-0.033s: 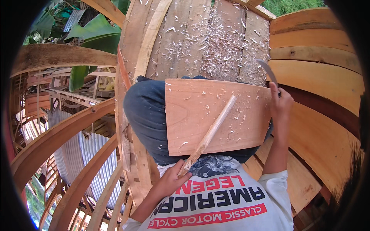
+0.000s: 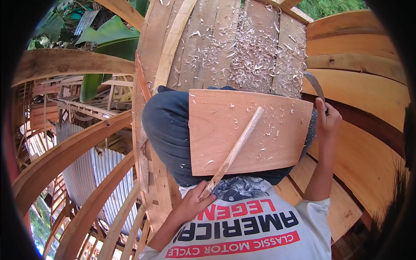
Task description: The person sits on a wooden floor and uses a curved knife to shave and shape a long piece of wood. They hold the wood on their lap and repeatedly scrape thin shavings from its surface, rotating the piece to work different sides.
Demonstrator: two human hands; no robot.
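Note:
A flat wooden board (image 2: 247, 134) lies across my lap, with thin shavings scattered over it. My left hand (image 2: 197, 198) is closed round the lower end of a pale whittled stick (image 2: 236, 149), which slants up to the right over the board. My right hand (image 2: 328, 117), out past the board's right edge, grips a knife with a curved blade (image 2: 315, 84). Its blade points up and to the left, apart from the stick; most of the handle is hidden in the fingers.
Wood shavings (image 2: 255, 52) cover the plank floor (image 2: 212, 69) ahead of my legs. Curved planks (image 2: 359, 99) form a wall close on my right. At my left stand open timber ribs (image 2: 82, 151), with corrugated metal sheets (image 2: 112, 182) and a large green leaf (image 2: 108, 37) beyond.
My right hand has swung outward to the right with the knife, farther from the board and stick. My left hand and the stick have hardly moved.

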